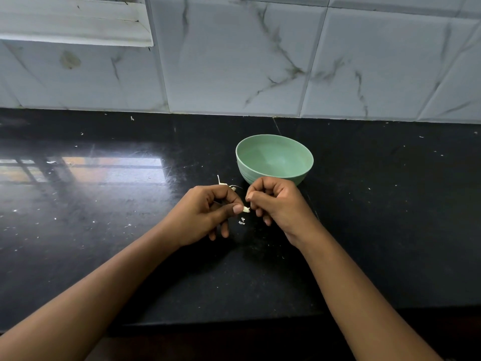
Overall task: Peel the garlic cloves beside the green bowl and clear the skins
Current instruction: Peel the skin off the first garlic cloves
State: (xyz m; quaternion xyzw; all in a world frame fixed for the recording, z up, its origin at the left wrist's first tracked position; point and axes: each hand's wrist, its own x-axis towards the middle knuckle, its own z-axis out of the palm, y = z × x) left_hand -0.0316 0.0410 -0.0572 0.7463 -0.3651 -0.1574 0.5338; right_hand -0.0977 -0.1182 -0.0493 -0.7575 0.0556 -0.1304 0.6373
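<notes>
Both forearms come in from the bottom corners and meet over the middle of the black counter, just this side of the bowl. The left hand has its thumb and forefinger pinching one small white garlic clove. Only the tip of the clove pokes out, the fingers hide the rest. The right hand is curled into a loose fist with its fingertips right up against the other end of the clove, but I can't tell if it actually has a grip on it. On the counter right under the clove there are two tiny skin flakes. Just past the left knuckles there's one curly strip of skin, though the hand covers part of it. Then the single green bowl sits upright, nothing visible inside, and the right hand blocks its near lower wall. White specks are scattered over the counter, too many and too small to count, with a window reflection off to the left. Behind it all is the marbled tile wall, with a white ledge at the top left.
</notes>
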